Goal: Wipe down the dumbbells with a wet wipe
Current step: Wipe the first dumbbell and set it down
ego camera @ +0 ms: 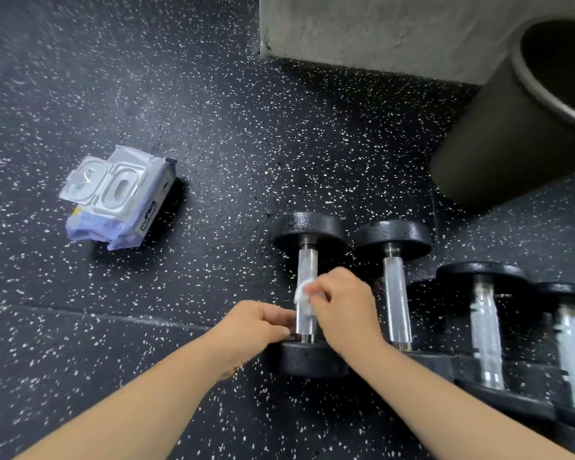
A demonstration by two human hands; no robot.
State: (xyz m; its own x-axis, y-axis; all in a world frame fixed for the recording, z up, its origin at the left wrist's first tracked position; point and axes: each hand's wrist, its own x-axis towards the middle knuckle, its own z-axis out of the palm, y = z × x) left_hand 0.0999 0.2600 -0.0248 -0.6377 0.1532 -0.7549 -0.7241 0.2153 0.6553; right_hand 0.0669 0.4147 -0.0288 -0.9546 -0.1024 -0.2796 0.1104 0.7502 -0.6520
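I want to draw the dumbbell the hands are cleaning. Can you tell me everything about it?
The dumbbell is the leftmost in a row of four, lying on the black speckled floor. It has two round black heads, which look rubbery or coated, joined by a shiny, rough-textured metal handle. The left hand steadies the handle near the closer head. The right hand presses a crumpled white wipe against the middle of the handle. It does not touch the next dumbbell.

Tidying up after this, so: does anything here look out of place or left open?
Only the wipes pack, lying askew on the floor left of the dumbbells, its lid flipped open. The dumbbells sit in a neat row.
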